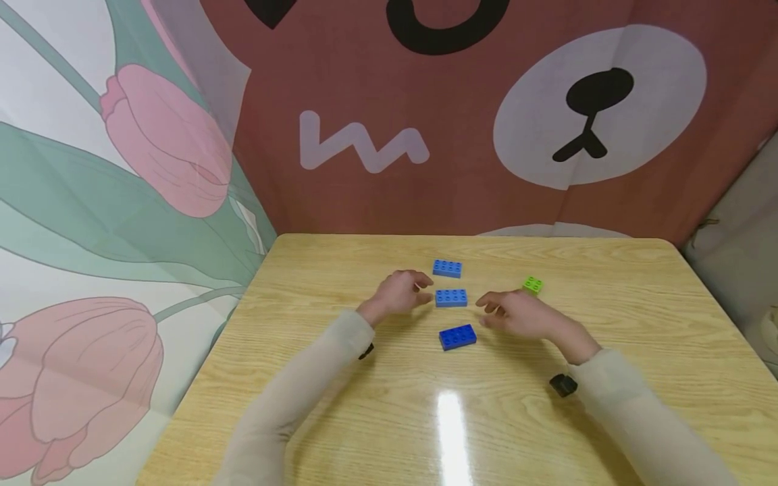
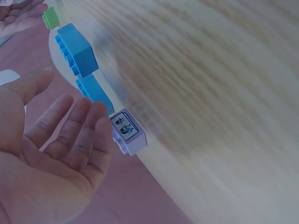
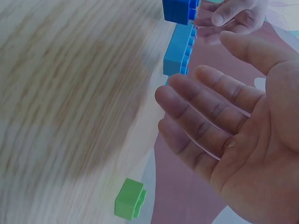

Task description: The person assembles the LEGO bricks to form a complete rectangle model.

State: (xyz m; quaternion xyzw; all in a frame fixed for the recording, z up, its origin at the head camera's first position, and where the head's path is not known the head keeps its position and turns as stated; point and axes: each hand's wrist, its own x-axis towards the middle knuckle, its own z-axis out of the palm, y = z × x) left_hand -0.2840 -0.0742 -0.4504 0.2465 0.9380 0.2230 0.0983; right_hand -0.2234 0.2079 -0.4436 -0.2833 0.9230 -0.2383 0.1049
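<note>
My left hand [image 1: 401, 291] hovers just left of a medium-blue toy brick [image 1: 451, 298], its fingers loosely bent around nothing. On the other side of that brick is my right hand [image 1: 519, 314], also holding nothing. A second medium-blue brick [image 1: 447, 268] lies farther back, and a dark-blue brick [image 1: 458, 337] lies nearer, slightly turned. Beyond the right hand, which partly covers it, sits a small lime-green brick [image 1: 533, 285]. In the left wrist view a lavender brick [image 2: 128, 130] with a printed side stands past the left fingertips; the head view does not show it.
The bricks lie on a light wood-grain table [image 1: 340, 418]. Behind it hangs a reddish-brown curtain [image 1: 462, 196] with a cartoon face, and a flower-patterned cloth [image 1: 121, 270] hangs at the left. A dark wrist device [image 1: 563, 385] sits under the right cuff.
</note>
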